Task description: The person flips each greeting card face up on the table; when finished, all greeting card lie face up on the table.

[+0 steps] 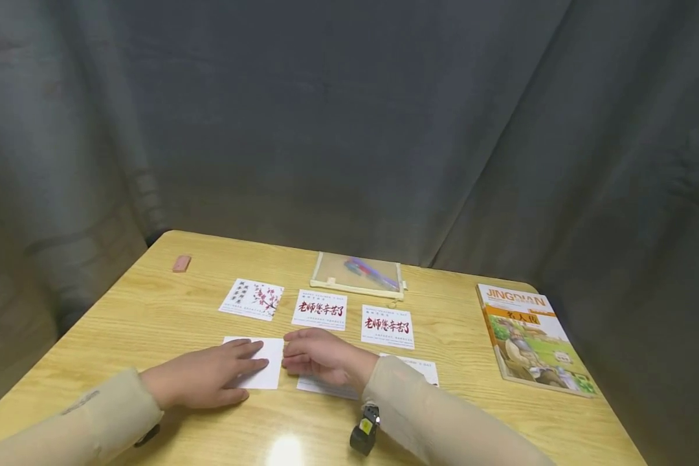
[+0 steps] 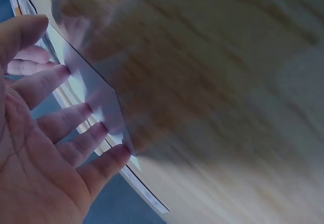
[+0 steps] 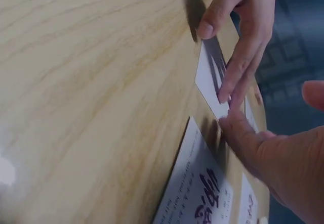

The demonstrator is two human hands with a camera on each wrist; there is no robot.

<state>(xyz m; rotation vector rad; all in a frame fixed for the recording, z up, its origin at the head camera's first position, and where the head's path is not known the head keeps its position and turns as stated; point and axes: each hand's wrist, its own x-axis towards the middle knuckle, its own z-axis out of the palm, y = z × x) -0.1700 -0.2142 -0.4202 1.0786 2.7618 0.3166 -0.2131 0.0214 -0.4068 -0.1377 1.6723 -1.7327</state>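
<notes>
I see the blank white card lying flat on the bench, near its front edge, long axis running left to right. My left hand presses it with straight fingers; my right hand touches its right edge, fingers loosely curled, grasping nothing.

The word "JINGDIAN" is printed in big letters along the top of the book at the right of the head view. Red brush-style Chinese writing is seen on two white cards in the middle of the table, but it is too small to be read surely. Small print below it cannot be read.
</notes>
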